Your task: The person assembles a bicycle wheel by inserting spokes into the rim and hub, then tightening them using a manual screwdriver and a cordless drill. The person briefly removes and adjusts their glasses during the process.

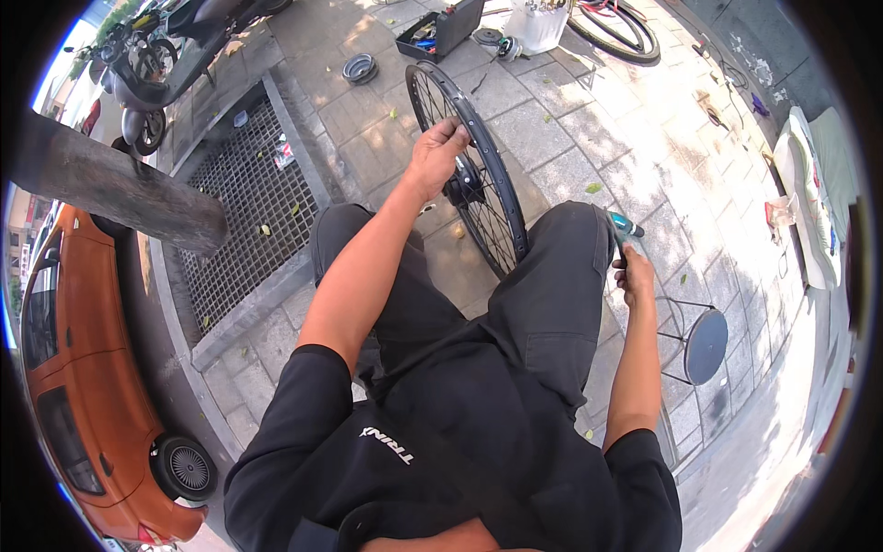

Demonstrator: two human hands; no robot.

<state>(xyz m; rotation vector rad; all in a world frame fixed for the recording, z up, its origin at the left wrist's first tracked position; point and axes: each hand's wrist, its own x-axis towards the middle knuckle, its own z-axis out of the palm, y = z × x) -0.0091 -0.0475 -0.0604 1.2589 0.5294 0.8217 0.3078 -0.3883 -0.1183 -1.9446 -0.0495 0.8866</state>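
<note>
A bicycle wheel with a bare black rim, thin spokes and a black hub stands upright between my knees. Closed on its upper part, beside the rim and spokes, is my left hand; its fingertips are partly hidden. To the right of my right knee, my right hand grips the dark handle of a teal and black cordless drill. The drill's nose points up and to the right, away from the wheel. My knee hides part of the tool.
A small round stool stands on the paving at right. Ahead are an open toolbox, a white bucket, a coil of rim or tape and another wheel. At left are a tree trunk, metal grating and an orange car.
</note>
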